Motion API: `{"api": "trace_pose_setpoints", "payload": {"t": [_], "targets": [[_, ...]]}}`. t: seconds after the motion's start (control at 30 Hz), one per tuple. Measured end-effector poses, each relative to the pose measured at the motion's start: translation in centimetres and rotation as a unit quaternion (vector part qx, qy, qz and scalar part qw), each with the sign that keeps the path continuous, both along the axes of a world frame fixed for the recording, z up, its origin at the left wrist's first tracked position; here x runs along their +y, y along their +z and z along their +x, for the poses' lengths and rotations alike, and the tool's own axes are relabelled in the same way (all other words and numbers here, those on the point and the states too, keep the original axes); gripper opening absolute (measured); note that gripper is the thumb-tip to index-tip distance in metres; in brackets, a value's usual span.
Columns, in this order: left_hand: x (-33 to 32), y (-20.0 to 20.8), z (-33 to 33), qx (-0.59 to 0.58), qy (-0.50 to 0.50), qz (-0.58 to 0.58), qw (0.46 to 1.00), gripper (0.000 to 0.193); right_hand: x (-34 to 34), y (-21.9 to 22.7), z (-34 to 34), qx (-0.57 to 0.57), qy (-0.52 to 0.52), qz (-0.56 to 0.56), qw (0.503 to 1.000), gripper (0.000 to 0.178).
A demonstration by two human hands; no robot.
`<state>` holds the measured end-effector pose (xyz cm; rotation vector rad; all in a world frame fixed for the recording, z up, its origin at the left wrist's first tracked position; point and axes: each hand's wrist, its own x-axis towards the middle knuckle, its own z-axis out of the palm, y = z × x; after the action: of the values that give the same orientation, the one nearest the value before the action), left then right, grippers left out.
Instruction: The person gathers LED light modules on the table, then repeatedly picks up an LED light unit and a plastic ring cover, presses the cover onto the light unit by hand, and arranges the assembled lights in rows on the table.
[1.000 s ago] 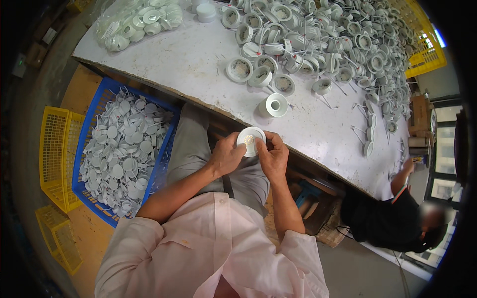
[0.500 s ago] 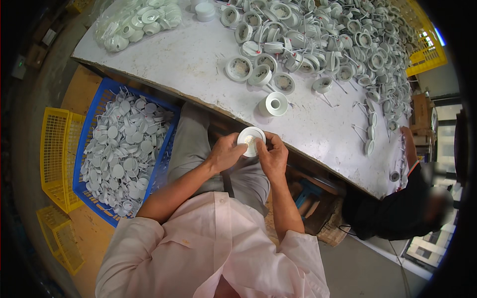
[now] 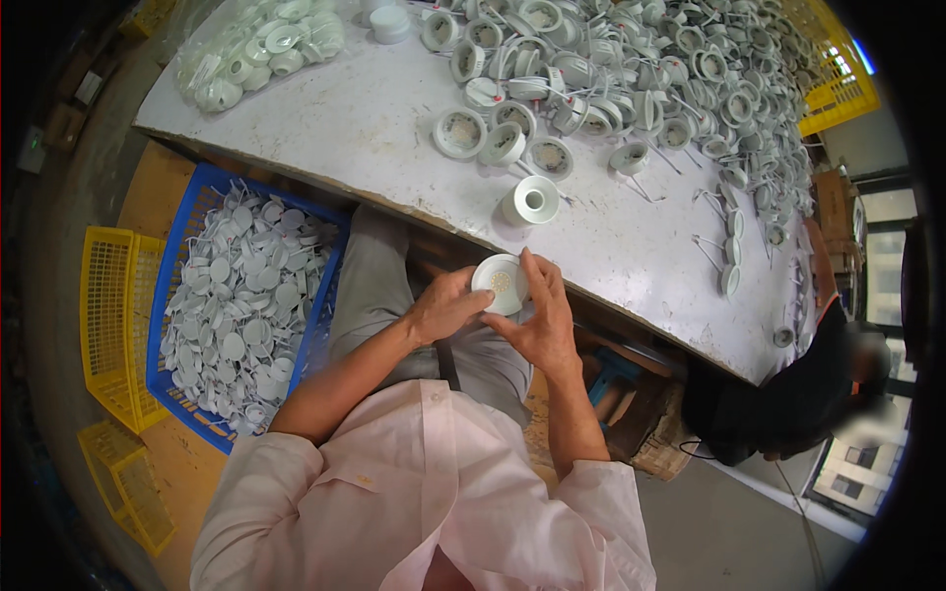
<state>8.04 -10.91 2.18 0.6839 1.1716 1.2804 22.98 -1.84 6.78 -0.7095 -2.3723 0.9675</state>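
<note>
A white round downlight (image 3: 502,279) is held over my lap, just off the table's near edge, its open face and speckled inner disc turned up. My left hand (image 3: 445,307) grips it from the left, thumb over the rim. On the other side my right hand (image 3: 548,321) spans it, fingers along the right rim and thumb at the lower edge. Beyond them on the table stands a white flanged cup (image 3: 531,201) with a round hole. Several wired white lamp cups (image 3: 459,132) lie further back, next to a large heap of similar lamps (image 3: 680,69).
The white table (image 3: 325,128) crosses in front of me, with a clear bag of white cups (image 3: 258,54) at far left. At my left stand a blue basket of wired white discs (image 3: 232,305) and yellow crates (image 3: 110,325). A person in black (image 3: 778,394) is at the right.
My right thumb has moved from inside the downlight down to its lower edge, and my right fingers have spread up along the rim. My left hand keeps its grip.
</note>
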Motion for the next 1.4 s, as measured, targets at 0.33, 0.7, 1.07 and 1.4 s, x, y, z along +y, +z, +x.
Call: {"api": "trace_pose_setpoints", "payload": {"t": [0.33, 0.7, 1.07, 1.4], "targets": [[1.3, 0.1, 1.4, -0.006, -0.067, -0.028, 0.997, 0.032, 2.2, -0.7, 3.6, -0.060, -0.056, 0.002, 0.997, 0.083], [1.3, -1.6, 1.7, 0.039, -0.087, -0.030, 0.995, 0.032, 16.5, -4.8, 22.8, -0.074, -0.558, 0.050, 0.825, 0.078], [0.3, -2.2, 1.8, 0.049, -0.078, -0.072, 0.993, 0.029, 22.3, -4.8, 28.0, -0.110, -0.644, -0.048, 0.756, 0.084], [0.0, -2.7, 1.3, 0.065, -0.077, -0.076, 0.992, 0.027, 23.4, -5.6, 29.9, -0.139, -0.679, 0.160, 0.703, 0.087]]}}
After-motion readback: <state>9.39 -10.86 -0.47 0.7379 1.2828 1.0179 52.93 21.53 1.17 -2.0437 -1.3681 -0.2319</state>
